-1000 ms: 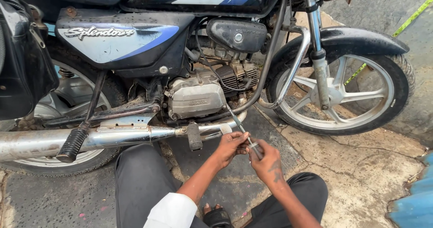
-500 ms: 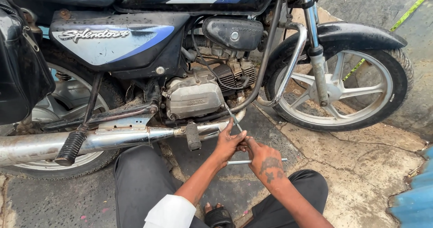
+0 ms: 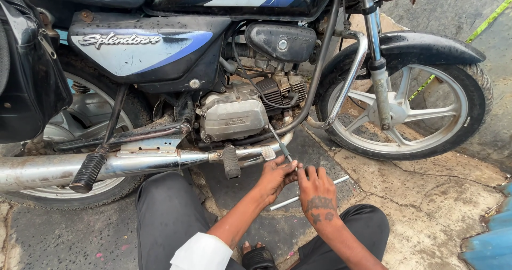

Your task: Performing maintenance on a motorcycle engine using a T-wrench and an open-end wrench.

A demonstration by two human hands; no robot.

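Note:
I squat beside a black and blue motorcycle (image 3: 160,62). My left hand (image 3: 276,176) pinches a thin dark tool shaft (image 3: 280,144) that slants up toward the underside of the engine (image 3: 234,115). My right hand (image 3: 317,191), fingers curled, meets the left hand at the lower end of that shaft. A slim silver rod (image 3: 339,181) lies on the ground just beneath and behind my right hand, partly hidden by it.
A chrome exhaust pipe (image 3: 106,166) runs along the left with a rubber footpeg (image 3: 88,172) and a brake pedal (image 3: 231,162). The front wheel (image 3: 408,112) stands at right on cracked concrete. A blue sheet (image 3: 488,238) sits at the lower right corner.
The silver rod, held near my right hand a second ago, now lies on the ground. My right hand has moved up to join the left on the dark shaft.

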